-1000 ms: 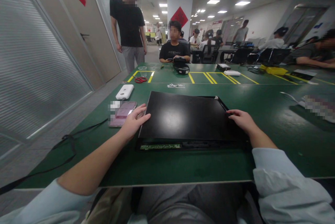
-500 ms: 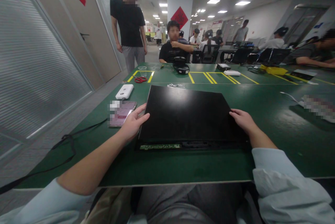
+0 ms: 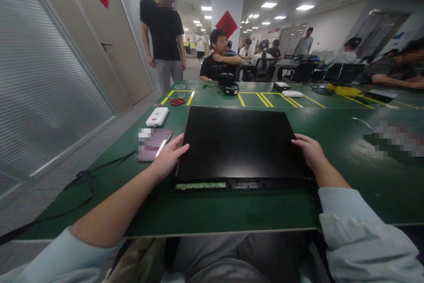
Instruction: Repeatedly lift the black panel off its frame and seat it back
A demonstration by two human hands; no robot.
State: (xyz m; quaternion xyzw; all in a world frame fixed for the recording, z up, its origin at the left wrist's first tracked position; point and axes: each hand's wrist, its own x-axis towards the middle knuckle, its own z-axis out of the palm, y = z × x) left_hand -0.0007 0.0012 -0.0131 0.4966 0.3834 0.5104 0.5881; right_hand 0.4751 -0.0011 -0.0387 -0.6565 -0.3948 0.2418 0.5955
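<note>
A flat black screen panel (image 3: 238, 146) lies in front of me, held by its two side edges. My left hand (image 3: 170, 155) grips the left edge, thumb on the face and fingers at the side. On the opposite edge, my right hand (image 3: 307, 148) holds the panel near its upper right part. A green circuit strip (image 3: 200, 186) shows in a dark frame along the panel's near edge. The fingertips under the panel are hidden.
The green table (image 3: 232, 216) also bears a phone (image 3: 154, 144), a white power bank (image 3: 157, 116), red scissors (image 3: 177, 101), a black case (image 3: 228, 85) and a yellow object (image 3: 344, 90). A black strap (image 3: 89, 172) crosses the left edge. Several people are beyond.
The panel's far edge has shifted slightly and its reflection has moved toward the near edge. Both hands keep their hold. The seated person across the table has turned the head.
</note>
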